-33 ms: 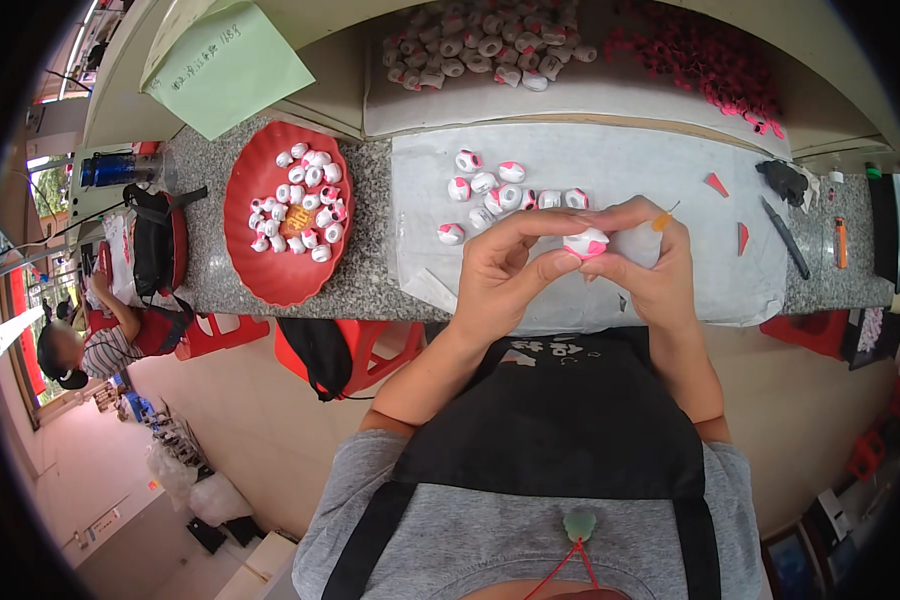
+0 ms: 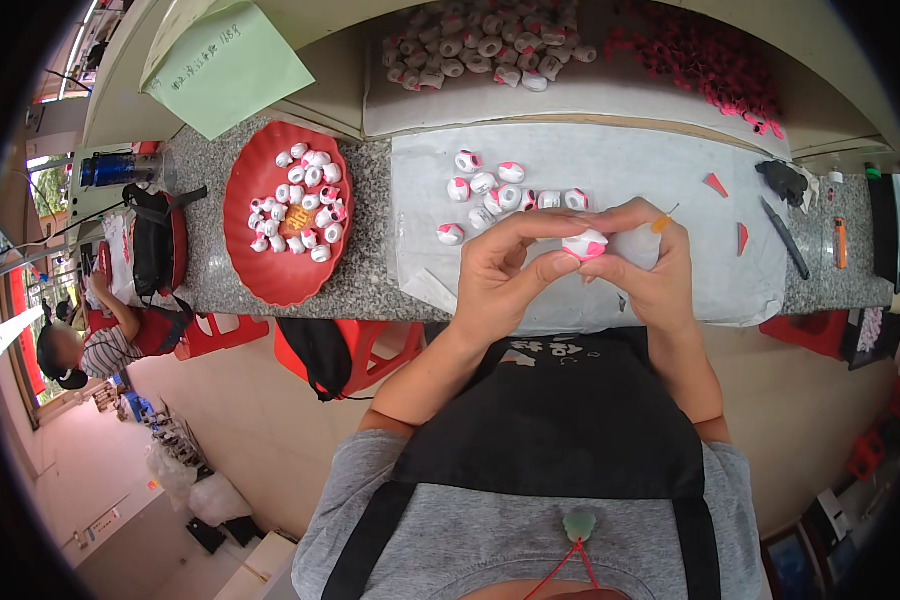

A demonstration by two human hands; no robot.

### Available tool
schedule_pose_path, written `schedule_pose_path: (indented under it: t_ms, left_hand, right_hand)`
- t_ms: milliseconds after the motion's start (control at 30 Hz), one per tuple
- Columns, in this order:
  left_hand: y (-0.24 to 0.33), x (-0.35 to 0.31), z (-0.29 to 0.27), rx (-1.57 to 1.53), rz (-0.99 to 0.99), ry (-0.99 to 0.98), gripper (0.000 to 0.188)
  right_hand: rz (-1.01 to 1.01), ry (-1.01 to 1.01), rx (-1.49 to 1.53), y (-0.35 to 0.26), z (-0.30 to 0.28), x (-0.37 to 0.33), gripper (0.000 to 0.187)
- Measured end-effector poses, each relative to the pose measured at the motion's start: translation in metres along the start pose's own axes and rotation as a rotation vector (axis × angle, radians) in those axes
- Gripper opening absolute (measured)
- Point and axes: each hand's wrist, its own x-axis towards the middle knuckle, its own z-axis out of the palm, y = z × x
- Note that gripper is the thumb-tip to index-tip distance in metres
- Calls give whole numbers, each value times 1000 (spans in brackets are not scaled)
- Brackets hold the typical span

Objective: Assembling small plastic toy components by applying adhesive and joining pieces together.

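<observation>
Between the fingertips of my left hand (image 2: 500, 268) and my right hand (image 2: 662, 265) is a small rounded white piece with pink patches (image 2: 583, 246). Both thumbs press its near side, and the index fingers curve round behind it. Tucked in my right palm is a translucent squeeze bottle (image 2: 638, 246) with a yellow-orange needle tip (image 2: 662, 222) pointing up and away. Beyond my left hand, several similar white-and-pink pieces (image 2: 510, 172) lie scattered on the white sheet (image 2: 630, 165).
At left a red scalloped plate (image 2: 255, 270) carries more pieces. A shelf behind holds a pile of white pieces (image 2: 490, 45) and pink parts (image 2: 700, 60). At right lie red scraps (image 2: 716, 184), a dark pen-like tool (image 2: 785, 237) and an orange-handled tool (image 2: 841, 243). Another person (image 2: 110, 345) sits far left.
</observation>
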Motion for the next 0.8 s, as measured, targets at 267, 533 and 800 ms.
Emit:
schedule_pose_path:
  t_ms: [267,533,800]
  left_hand:
    - [3,-7,-2,-17,-69,42,21]
    - [-3,-4,-5,230,17,-45,23]
    - [-1,-8,0,204,30,8,25]
  right_hand:
    - [8,26,-36,-2,8,-2,22]
    - [36,64,-70,-4,2,-5,24]
    - [1,18,-47,-3,3,-4,24]
